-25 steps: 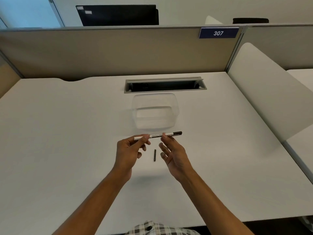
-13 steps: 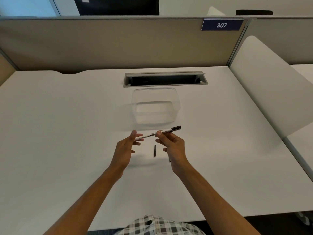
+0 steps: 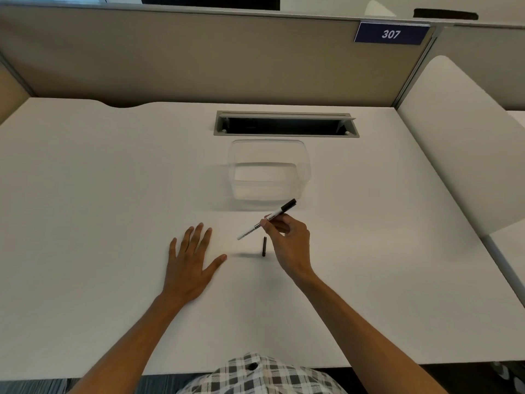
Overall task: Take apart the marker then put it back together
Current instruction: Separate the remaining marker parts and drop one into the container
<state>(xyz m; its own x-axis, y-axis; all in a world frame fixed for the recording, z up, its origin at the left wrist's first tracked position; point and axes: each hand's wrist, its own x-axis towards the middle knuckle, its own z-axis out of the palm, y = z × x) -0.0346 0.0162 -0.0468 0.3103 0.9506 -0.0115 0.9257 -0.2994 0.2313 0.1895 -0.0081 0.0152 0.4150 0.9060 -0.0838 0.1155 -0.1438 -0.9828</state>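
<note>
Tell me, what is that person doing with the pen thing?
The person is working on a marker. The right hand pinches its white barrel and holds it slanted above the white desk. A small black piece lies on the desk just beside that hand. The left hand rests flat and open on the desk, holding nothing. A clear plastic container sits behind them.

A clear plastic container (image 3: 269,173) sits on the white desk (image 3: 85,194) before a cable slot (image 3: 285,124), below a "307" sign (image 3: 391,33).

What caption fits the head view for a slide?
Right hand lifts marker above loose black piece; left hand open.
</note>
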